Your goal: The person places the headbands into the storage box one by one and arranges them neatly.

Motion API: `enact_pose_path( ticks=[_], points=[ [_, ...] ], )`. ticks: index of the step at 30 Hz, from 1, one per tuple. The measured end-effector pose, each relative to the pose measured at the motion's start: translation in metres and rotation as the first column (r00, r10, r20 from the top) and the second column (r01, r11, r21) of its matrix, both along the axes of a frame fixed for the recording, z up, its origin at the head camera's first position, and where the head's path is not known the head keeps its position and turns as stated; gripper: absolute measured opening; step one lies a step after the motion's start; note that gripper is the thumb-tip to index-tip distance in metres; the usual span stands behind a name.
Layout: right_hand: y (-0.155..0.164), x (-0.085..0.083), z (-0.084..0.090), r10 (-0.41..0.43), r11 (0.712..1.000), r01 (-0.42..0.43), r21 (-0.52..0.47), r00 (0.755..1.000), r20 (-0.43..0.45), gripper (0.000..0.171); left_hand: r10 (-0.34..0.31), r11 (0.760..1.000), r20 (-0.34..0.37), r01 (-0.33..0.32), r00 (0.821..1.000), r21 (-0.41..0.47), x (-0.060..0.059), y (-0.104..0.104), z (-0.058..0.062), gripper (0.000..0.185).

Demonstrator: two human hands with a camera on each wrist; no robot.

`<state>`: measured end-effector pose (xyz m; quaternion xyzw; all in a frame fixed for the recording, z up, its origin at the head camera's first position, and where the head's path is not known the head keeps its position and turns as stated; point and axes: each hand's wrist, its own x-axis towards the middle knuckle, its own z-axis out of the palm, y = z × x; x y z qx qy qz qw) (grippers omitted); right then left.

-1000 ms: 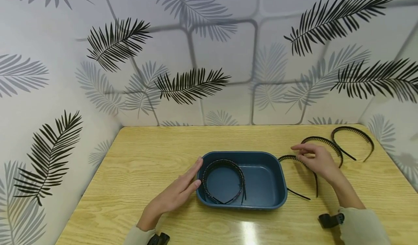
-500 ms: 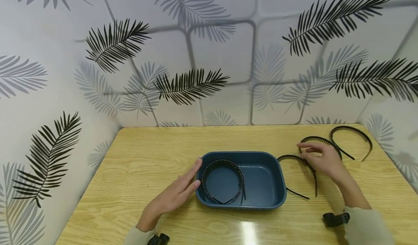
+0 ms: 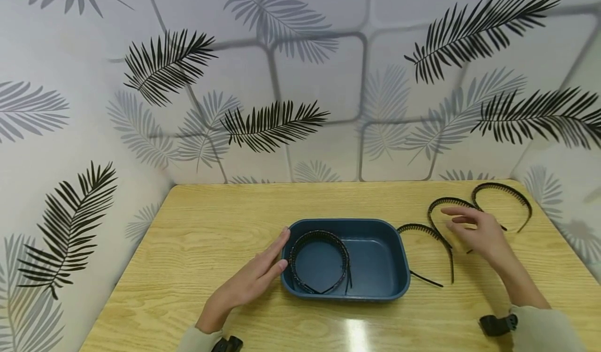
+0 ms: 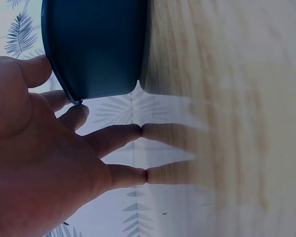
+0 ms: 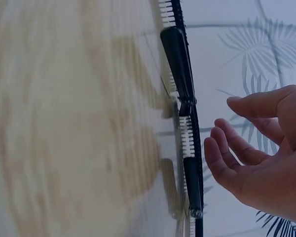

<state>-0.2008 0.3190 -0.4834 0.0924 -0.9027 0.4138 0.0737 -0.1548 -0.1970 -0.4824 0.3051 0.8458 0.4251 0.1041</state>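
My left hand (image 3: 253,276) lies along the left side of a dark blue plastic bin (image 3: 375,261), fingers straight. In the left wrist view, its thumb and fingertips meet the wall of the bin (image 4: 98,49), while two fingers reach down to the tabletop. Dark toothed headbands (image 3: 346,255) form a ring in the bin's left half. My right hand (image 3: 481,234) hovers over the middle headband (image 3: 446,199) on the table, with fingers loosely bent and nothing between them. The right wrist view shows its fingertips beside the black headbands (image 5: 192,182), apart from them.
One headband (image 3: 418,226) lies just right of the bin, its ends pointing toward the front. Another headband (image 3: 502,185) is at the table's back right corner. The wood-grain table (image 3: 211,211) meets a leaf-patterned wall (image 3: 324,148) at the back.
My right hand has shifted rightward, away from the headband by the bin and across the middle one. The left hand and bin stay in place.
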Motion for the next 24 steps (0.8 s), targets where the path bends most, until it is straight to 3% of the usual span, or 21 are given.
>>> enact_pose_path(
  ticks=[5, 9, 24],
  points=[
    [-0.016, -0.008, -0.002, 0.119, 0.993, -0.118, 0.014, 0.992, -0.045, 0.031, 0.001, 1.000, -0.003, -0.001, 1.000, 0.002, -0.001, -0.001, -0.001, 0.062],
    [-0.027, -0.014, -0.003, 0.190, 0.981, -0.189, 0.038, 0.981, -0.028, 0.029, -0.004, 1.000, -0.012, 0.004, 1.000, 0.006, -0.001, 0.000, -0.002, 0.062],
    [-0.040, -0.025, -0.002, 0.225, 0.959, -0.233, 0.159, 0.972, 0.065, 0.024, -0.006, 1.000, -0.005, 0.006, 1.000, 0.008, -0.001, -0.001, -0.001, 0.062]
  ],
)
